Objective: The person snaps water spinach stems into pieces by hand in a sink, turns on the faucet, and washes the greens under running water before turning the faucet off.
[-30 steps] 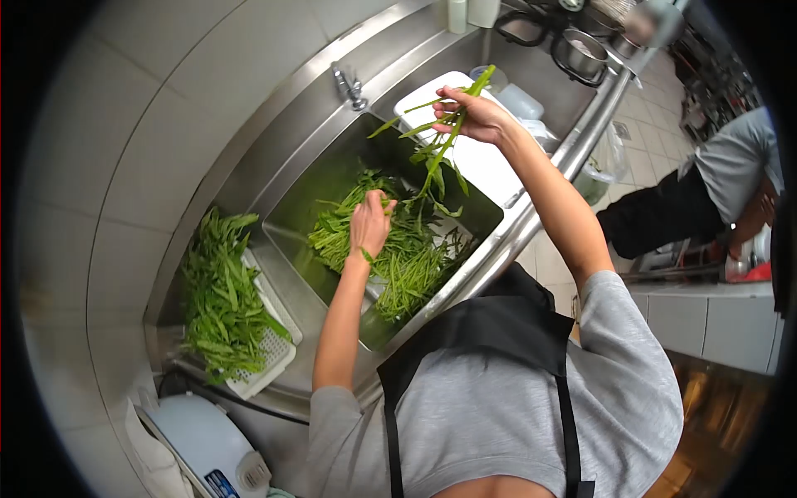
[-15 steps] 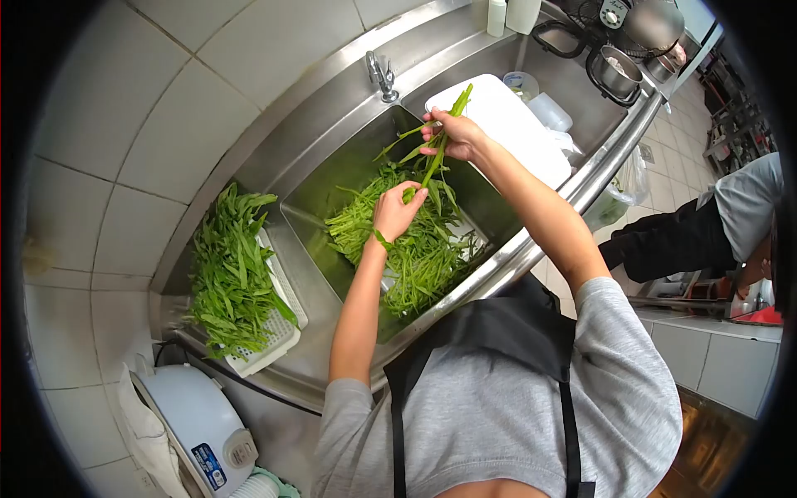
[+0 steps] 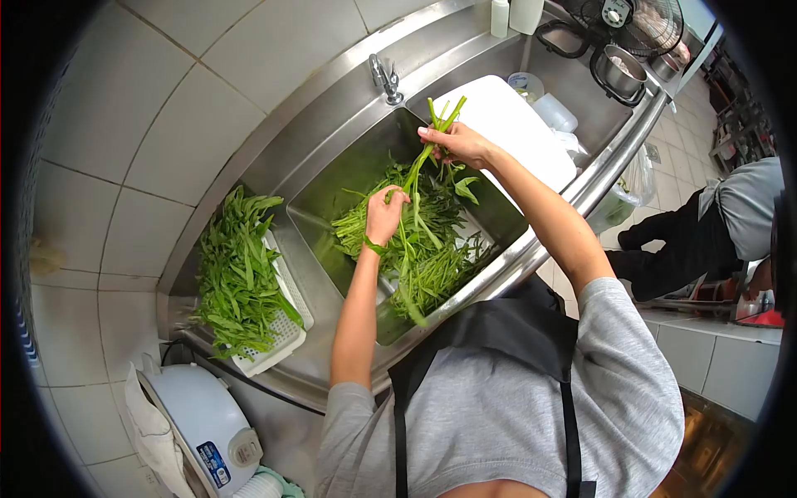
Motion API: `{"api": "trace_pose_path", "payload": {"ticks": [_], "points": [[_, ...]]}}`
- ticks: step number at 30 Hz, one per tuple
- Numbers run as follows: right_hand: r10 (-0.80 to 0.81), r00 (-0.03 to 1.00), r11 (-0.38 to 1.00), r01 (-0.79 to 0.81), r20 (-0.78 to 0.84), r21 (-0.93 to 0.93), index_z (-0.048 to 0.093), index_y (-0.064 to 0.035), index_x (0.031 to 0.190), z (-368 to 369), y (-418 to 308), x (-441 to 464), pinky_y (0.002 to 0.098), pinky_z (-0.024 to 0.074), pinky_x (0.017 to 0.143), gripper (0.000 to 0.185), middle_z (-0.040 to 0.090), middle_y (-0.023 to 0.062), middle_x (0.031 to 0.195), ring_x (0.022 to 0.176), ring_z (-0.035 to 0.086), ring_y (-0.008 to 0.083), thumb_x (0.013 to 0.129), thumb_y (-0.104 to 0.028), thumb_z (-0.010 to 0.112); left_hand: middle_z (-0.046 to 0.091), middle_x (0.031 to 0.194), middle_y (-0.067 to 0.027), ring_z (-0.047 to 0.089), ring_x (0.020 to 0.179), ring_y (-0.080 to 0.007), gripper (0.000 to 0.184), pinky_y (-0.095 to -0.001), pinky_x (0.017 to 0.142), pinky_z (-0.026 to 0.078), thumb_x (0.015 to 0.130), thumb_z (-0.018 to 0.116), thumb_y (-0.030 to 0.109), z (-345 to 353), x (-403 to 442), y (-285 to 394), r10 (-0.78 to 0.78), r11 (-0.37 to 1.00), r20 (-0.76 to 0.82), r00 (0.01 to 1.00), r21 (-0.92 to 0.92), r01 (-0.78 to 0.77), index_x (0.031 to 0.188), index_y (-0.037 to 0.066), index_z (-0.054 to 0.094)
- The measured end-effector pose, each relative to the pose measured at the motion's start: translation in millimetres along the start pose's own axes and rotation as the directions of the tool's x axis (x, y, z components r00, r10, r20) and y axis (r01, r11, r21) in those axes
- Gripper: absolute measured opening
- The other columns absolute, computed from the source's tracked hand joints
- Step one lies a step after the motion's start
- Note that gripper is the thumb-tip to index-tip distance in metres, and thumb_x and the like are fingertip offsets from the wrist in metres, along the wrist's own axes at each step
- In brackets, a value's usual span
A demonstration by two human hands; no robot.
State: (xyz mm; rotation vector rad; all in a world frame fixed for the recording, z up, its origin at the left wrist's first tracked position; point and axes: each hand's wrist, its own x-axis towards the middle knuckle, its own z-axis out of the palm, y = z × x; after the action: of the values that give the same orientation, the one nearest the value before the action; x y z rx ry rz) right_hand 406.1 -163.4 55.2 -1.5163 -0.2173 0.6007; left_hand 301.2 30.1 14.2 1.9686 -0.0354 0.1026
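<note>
My right hand (image 3: pixel 462 146) is closed round several green stems of water spinach (image 3: pixel 422 158), their cut ends poking up past the thumb. Lower and to the left, my left hand (image 3: pixel 385 217) has its fingers curled on the same stems, whose leafy ends hang toward the sink. Beneath both hands, a heap of loose stems and leaves (image 3: pixel 432 261) lies in the steel sink basin (image 3: pixel 328 187). Left of the basin, a pile of leafy greens (image 3: pixel 241 270) rests on a white perforated tray (image 3: pixel 292 319).
A white board (image 3: pixel 515 124) covers part of the right basin, beside plastic tubs (image 3: pixel 552 112). The faucet (image 3: pixel 385 79) stands behind. A pot (image 3: pixel 621 70) and fan (image 3: pixel 618 17) are at upper right. A rice cooker (image 3: pixel 195 415) sits lower left; another person (image 3: pixel 730 224) bends at right.
My left hand has shifted slightly down and left along the stems. The right hand has lowered a little, and the held stems now hang more upright, with several ends spread above it.
</note>
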Motion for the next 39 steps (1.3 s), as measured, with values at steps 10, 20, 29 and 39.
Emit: {"api": "trace_pose_path", "payload": {"ticks": [10, 20, 29, 39], "points": [[-0.130, 0.984, 0.991, 0.125, -0.119, -0.049, 0.057, -0.0045, 0.073, 6, 7, 2, 0.0242, 0.0413, 0.047, 0.040, 0.052, 0.0020, 0.060, 0.054, 0.051, 0.0104, 0.077, -0.044, 0.063, 0.048, 0.065, -0.0022, 0.045, 0.056, -0.0115, 0.024, -0.0268, 0.054, 0.040, 0.086, 0.043, 0.022, -1, 9, -69, -0.275, 0.908, -0.271, 0.923, -0.389, 0.156, 0.075, 0.003, 0.053], [-0.055, 0.996, 0.977, 0.038, -0.075, -0.211, 0.055, -0.0043, 0.065, 3, 0, 0, 0.0238, 0.0397, 0.041, 0.045, 0.053, 0.0027, 0.055, 0.047, 0.050, 0.0111, 0.073, -0.048, 0.065, 0.046, 0.058, 0.0049, 0.039, 0.046, -0.0031, 0.020, -0.0199, 0.043, 0.033, 0.084, 0.059, 0.022, -6, 6, 5, -0.065, 0.995, 0.099, 0.993, -0.069, 0.072, 0.086, 0.002, 0.060], [-0.010, 0.996, 0.978, -0.008, -0.088, -0.208, 0.056, -0.0051, 0.066, 9, -1, 1, 0.0225, 0.0376, 0.042, 0.042, 0.052, 0.0013, 0.053, 0.047, 0.049, 0.0091, 0.076, -0.045, 0.063, 0.051, 0.062, 0.0034, 0.042, 0.059, -0.0041, 0.017, -0.0219, 0.054, 0.038, 0.080, 0.058, 0.015, -9, 11, 12, 0.056, 0.995, 0.215, 0.975, 0.062, -0.071, 0.078, -0.002, 0.059], [-0.110, 0.952, 0.926, -0.007, -0.287, -0.377, 0.062, -0.0008, 0.067, 47, 21, -13, 0.0289, 0.0462, 0.052, 0.044, 0.059, 0.0065, 0.053, 0.049, 0.057, 0.0133, 0.072, -0.044, 0.067, 0.052, 0.059, -0.0034, 0.046, 0.049, -0.0131, 0.024, -0.0300, 0.047, 0.038, 0.071, 0.059, 0.025, 34, 3, -40, -0.489, 0.842, -0.326, 0.809, -0.419, 0.340, 0.068, 0.001, 0.056]]}}
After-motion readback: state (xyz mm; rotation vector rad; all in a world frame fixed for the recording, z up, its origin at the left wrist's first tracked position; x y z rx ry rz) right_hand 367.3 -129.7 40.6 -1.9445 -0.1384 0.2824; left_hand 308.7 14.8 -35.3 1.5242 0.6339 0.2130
